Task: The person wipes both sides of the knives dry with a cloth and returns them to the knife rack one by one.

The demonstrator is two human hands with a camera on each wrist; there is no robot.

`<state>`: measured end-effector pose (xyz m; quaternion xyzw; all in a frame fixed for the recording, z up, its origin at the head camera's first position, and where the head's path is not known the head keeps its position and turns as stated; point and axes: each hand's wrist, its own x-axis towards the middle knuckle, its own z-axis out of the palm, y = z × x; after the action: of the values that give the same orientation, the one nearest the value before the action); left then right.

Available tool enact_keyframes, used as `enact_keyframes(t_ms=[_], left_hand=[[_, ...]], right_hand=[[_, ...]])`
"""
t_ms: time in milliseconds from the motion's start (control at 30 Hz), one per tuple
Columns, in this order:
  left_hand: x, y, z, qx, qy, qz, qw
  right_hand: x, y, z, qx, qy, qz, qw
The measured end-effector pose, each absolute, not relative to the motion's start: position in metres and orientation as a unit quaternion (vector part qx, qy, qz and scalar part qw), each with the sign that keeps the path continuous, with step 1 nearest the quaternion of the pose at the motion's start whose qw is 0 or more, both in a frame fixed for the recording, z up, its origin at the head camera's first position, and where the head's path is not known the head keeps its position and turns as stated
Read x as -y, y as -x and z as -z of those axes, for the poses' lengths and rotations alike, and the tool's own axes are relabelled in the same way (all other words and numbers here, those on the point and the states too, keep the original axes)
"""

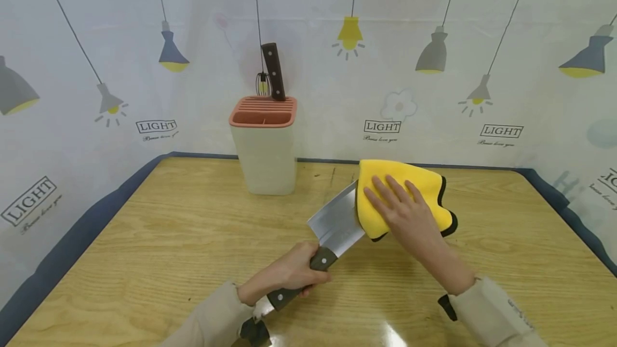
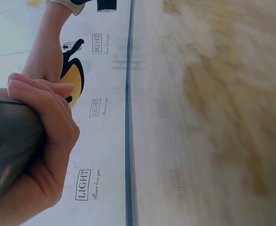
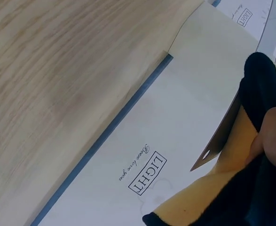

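My left hand (image 1: pixel 294 269) grips the dark riveted handle (image 1: pixel 324 259) of a cleaver, whose broad steel blade (image 1: pixel 337 221) points up and to the right above the table. Over the blade's far part lies a yellow cloth (image 1: pixel 381 173) with black edging, hiding that end in the head view. My right hand (image 1: pixel 409 221) holds this cloth against the blade, fingers spread on its upper face and thumb (image 3: pixel 274 136) on the other side. In the right wrist view, a blade corner with a small hole (image 3: pixel 213 148) sticks out past the cloth.
A white knife block (image 1: pixel 267 159) with a salmon-coloured slotted top stands at the back, left of centre. One dark-handled knife (image 1: pixel 274 71) is in its slots. Behind the wooden table (image 1: pixel 168 240) hangs a wall sheet (image 1: pixel 318 79) printed with lamps.
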<state>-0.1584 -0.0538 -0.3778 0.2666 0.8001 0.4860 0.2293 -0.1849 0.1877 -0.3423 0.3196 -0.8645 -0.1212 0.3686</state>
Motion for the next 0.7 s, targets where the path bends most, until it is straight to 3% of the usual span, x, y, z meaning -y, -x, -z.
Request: enact_keyframes(t_ms=[700], left_hand=[[0.053,0.159,0.377,-0.798,-0.267,-0.488,0.231]], right_hand=[[-0.16,0.172,0.35,0.827,-0.396,0.119,0.38]])
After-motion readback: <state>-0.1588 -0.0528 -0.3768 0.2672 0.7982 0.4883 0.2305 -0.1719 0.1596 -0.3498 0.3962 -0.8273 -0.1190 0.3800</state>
